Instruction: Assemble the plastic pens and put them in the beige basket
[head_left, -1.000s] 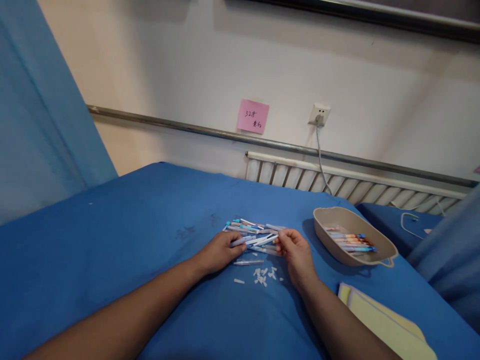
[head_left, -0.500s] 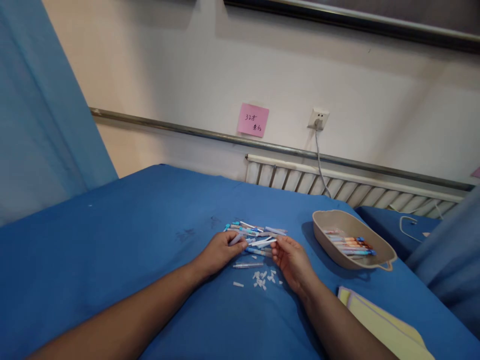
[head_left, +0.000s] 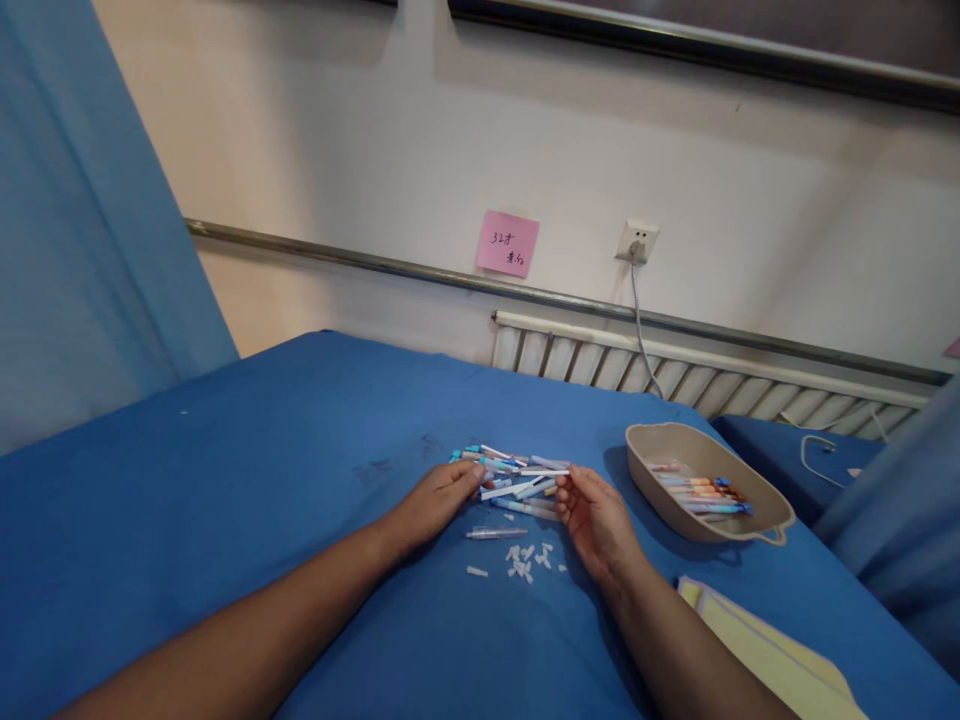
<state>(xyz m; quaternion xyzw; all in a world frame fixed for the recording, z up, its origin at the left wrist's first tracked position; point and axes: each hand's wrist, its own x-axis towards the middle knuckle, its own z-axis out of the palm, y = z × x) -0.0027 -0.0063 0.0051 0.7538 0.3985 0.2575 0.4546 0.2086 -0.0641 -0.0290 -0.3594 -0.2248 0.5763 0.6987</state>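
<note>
Over a loose pile of pen parts (head_left: 510, 461) in blue, white and clear plastic, both my hands are at work. My right hand (head_left: 598, 515) pinches one end of a thin white stick (head_left: 546, 472), which looks like a pen refill and points left. My left hand (head_left: 442, 497) is at the pile's left side, its thumb and fingers closed together; what they hold is hidden. A clear pen barrel (head_left: 496, 534) lies just in front of the pile. Nearer to me are several small white cone-shaped pieces (head_left: 519, 562), with one longer piece (head_left: 477, 571) apart on the left.
A beige basin (head_left: 651, 467) with several assembled-looking pens (head_left: 709, 492) stands to the right on the blue cloth (head_left: 247, 480). A folded yellow cloth (head_left: 765, 640) lies near my right forearm. Behind are a radiator (head_left: 592, 357) and a plugged-in cable (head_left: 637, 310); blue curtains hang at both sides.
My right hand has moved slightly right with the white stick, drawing it away from my left hand. The clear piece seen in my left hand before is now out of sight.
</note>
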